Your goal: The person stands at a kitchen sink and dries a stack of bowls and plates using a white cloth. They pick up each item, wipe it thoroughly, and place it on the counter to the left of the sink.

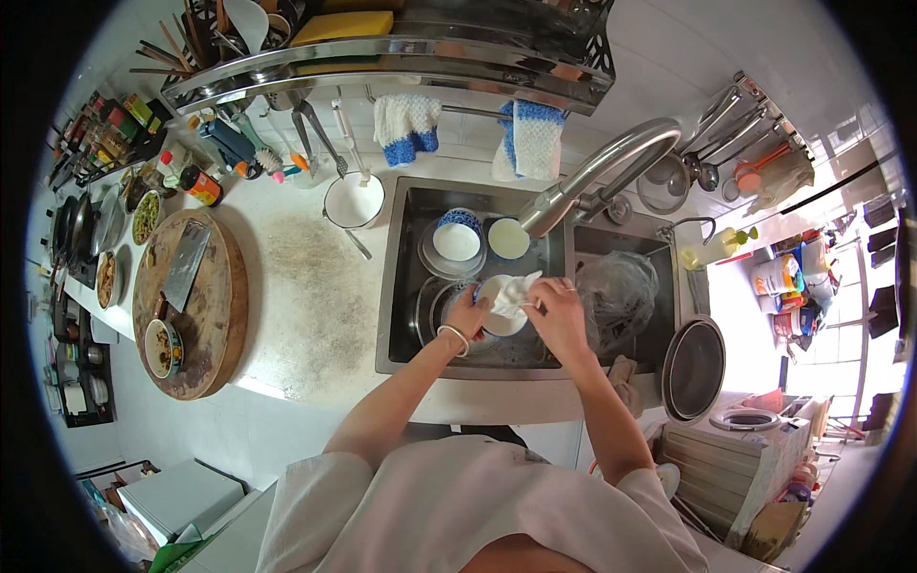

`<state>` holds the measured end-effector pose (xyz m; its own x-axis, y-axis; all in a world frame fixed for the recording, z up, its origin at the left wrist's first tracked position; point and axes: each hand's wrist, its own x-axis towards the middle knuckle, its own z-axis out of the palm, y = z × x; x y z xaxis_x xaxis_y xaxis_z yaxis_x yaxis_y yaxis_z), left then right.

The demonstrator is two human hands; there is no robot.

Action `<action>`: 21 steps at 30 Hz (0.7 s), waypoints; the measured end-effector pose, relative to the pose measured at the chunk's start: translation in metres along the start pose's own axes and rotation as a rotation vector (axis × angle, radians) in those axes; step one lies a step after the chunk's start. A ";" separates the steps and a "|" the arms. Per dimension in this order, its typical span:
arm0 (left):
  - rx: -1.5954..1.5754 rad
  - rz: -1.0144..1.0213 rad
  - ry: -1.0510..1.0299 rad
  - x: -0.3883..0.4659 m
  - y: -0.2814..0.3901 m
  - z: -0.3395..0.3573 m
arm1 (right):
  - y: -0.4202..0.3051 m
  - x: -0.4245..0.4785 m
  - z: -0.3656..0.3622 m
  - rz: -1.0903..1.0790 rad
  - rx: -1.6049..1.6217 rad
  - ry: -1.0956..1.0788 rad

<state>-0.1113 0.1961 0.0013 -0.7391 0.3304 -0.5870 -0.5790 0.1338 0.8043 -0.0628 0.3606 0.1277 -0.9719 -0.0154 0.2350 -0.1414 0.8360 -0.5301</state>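
Over the left basin of a steel double sink [390, 286], my left hand [467, 316] grips a small white bowl [505, 326] by its left rim. A crumpled white cloth [512, 295] is pinched in my right hand [555, 311] and lies against the inside of that bowl. Behind it in the basin, a white bowl with a blue pattern [456, 242] sits on stacked plates [433, 261]. Beside that stack is another bowl [509, 238] with a pale yellowish inside. Round metal pans [428, 308] stand partly hidden under my left hand.
A curved steel faucet [609, 165] arches over the sink. Clear plastic [620, 294] fills part of the right basin. Left on the counter are a white pot [354, 200] and a round wooden chopping board [229, 301] bearing a cleaver [190, 261] and a bowl [163, 349].
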 end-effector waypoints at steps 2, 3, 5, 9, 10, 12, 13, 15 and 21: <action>0.017 -0.090 -0.007 0.005 0.002 -0.009 | 0.005 -0.004 -0.005 0.008 -0.040 -0.088; 0.018 -0.105 -0.023 0.008 -0.001 -0.015 | 0.004 -0.003 -0.008 0.009 -0.059 -0.129; 0.021 -0.135 -0.055 0.016 -0.009 -0.022 | -0.003 0.004 -0.016 -0.042 -0.013 -0.060; -0.015 -0.158 0.017 0.027 -0.028 -0.016 | -0.005 0.017 -0.028 -0.028 0.075 -0.132; 0.011 -0.134 0.047 0.026 -0.029 -0.014 | -0.012 0.017 -0.029 0.036 0.135 -0.197; 0.112 0.094 0.068 0.057 -0.058 -0.020 | -0.018 0.018 -0.029 0.094 0.218 -0.260; 0.161 0.200 0.088 0.068 -0.075 -0.027 | -0.024 0.019 -0.029 0.091 0.254 -0.273; 0.134 0.148 -0.001 0.078 -0.070 -0.030 | -0.038 0.025 -0.038 0.103 0.313 -0.280; -0.232 0.000 -0.274 0.046 -0.018 -0.012 | -0.013 0.052 -0.003 0.097 0.360 -0.151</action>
<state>-0.1384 0.1977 -0.0412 -0.6377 0.5731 -0.5147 -0.6647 -0.0717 0.7436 -0.1107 0.3502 0.1493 -0.9969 -0.0487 0.0622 -0.0789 0.5924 -0.8018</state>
